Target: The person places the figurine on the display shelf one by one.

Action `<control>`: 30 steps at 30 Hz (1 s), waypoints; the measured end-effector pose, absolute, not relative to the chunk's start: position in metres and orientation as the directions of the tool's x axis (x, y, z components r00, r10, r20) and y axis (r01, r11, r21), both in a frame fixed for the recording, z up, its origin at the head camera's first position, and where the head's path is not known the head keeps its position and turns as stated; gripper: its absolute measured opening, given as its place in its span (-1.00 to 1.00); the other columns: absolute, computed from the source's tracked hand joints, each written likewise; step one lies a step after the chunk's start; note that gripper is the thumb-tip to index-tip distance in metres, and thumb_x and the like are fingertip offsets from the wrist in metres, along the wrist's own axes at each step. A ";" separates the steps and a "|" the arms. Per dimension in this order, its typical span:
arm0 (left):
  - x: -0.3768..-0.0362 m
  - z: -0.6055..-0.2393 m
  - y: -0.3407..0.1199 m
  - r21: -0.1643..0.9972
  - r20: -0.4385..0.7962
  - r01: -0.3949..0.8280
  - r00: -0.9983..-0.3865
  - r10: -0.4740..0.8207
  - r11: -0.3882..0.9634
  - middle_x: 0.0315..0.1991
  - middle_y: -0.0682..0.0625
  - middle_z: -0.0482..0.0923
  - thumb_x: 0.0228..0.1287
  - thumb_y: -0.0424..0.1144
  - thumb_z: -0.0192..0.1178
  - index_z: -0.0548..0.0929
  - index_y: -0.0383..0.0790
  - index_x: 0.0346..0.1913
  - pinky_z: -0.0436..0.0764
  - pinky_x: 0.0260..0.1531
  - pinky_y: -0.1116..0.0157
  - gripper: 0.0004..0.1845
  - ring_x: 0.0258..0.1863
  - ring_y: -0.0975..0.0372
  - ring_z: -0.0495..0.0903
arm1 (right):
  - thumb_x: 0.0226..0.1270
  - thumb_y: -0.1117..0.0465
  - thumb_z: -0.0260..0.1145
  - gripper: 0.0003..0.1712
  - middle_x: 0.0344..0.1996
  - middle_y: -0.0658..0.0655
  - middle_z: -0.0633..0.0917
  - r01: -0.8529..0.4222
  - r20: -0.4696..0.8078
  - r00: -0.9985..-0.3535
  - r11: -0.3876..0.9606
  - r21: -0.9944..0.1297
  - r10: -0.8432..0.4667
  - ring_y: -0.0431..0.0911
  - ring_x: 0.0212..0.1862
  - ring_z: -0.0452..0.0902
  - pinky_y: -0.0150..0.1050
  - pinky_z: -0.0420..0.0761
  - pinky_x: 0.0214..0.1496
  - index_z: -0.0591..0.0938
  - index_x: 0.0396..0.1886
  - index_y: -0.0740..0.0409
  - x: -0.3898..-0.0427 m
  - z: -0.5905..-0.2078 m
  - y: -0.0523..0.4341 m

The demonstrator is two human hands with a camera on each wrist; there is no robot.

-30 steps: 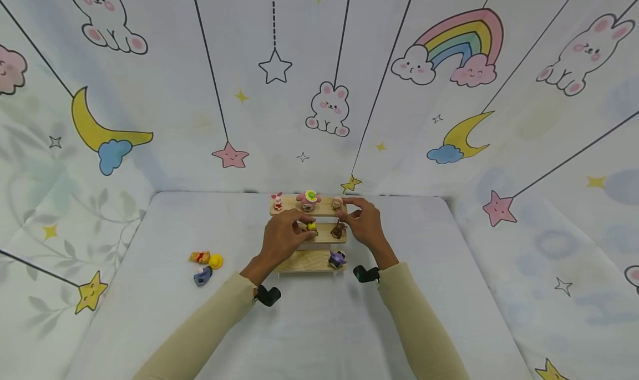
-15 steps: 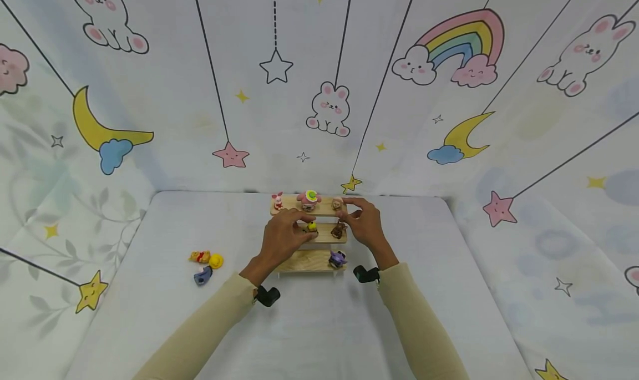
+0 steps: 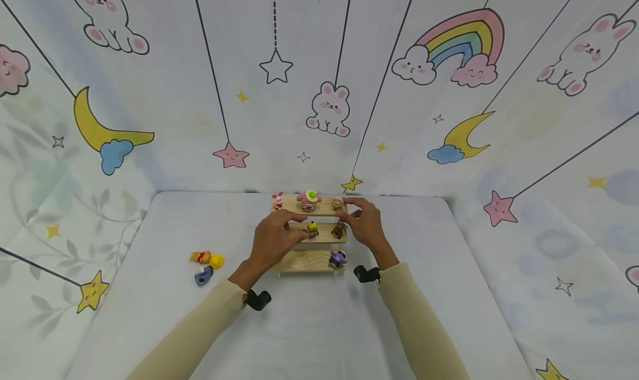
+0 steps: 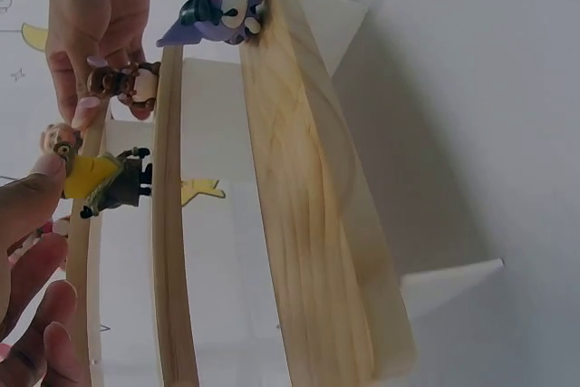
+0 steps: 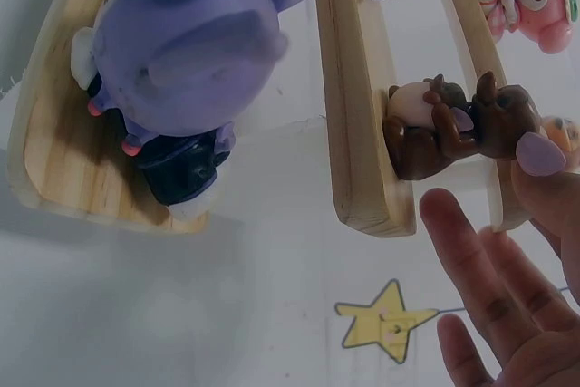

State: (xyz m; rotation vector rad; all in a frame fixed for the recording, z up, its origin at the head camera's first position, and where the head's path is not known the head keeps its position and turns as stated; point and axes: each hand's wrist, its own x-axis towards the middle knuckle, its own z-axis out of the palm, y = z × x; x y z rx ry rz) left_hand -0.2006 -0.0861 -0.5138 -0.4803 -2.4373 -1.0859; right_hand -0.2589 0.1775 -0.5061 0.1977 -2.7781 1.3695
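Note:
A three-tier wooden display stand (image 3: 304, 262) carries several small toy figurines. My left hand (image 3: 272, 238) is at the middle tier beside a yellow minion figurine (image 4: 95, 180), which stands upright on that tier. In the left wrist view its thumb overlaps the minion's head, while the other fingers are spread loosely behind. At the stand's right end is my right hand (image 3: 366, 223), fingers extended. Its thumb tip lies right at the ear of a brown animal figurine (image 5: 453, 129) on the middle tier. A purple figurine (image 5: 186, 61) sits on the lowest tier's right end.
On the top tier stand a pink-and-white figurine (image 3: 277, 201), a larger pink one (image 3: 309, 201) and a small pale-headed one (image 3: 337, 203). Left on the white table (image 3: 165, 319) lie a red-and-yellow figurine (image 3: 201, 256), a yellow round piece (image 3: 217, 261) and a blue-grey figurine (image 3: 203, 275).
My left hand has let go of the minion figurine and drawn back a little to the left, its fingers parting. The minion stays on the middle tier. My right hand has not moved.

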 end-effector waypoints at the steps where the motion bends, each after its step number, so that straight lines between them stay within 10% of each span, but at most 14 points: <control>1: -0.200 -0.514 -0.089 0.609 0.515 0.473 -0.846 0.136 0.637 -0.14 0.07 0.83 0.03 -0.11 0.70 0.86 -0.03 0.03 0.57 -0.39 0.26 -0.55 -0.37 0.23 0.62 | 0.44 0.01 0.49 -0.49 0.33 0.15 0.66 -0.130 0.089 -0.991 0.604 -0.786 -0.097 0.05 -0.13 0.81 -0.24 0.57 -0.32 0.68 0.34 -0.05 -0.259 -0.506 0.177; 30: -0.177 -0.524 -0.169 0.581 0.505 0.373 -0.862 0.039 0.724 -0.08 0.03 0.83 0.06 -0.16 0.69 0.83 -0.05 0.05 0.50 -0.40 0.28 -0.55 -0.35 0.17 0.61 | 0.42 0.03 0.50 -0.47 0.33 0.15 0.67 -0.148 0.111 -0.989 0.593 -0.791 -0.098 0.09 -0.11 0.82 -0.26 0.57 -0.36 0.68 0.34 -0.03 -0.259 -0.507 0.178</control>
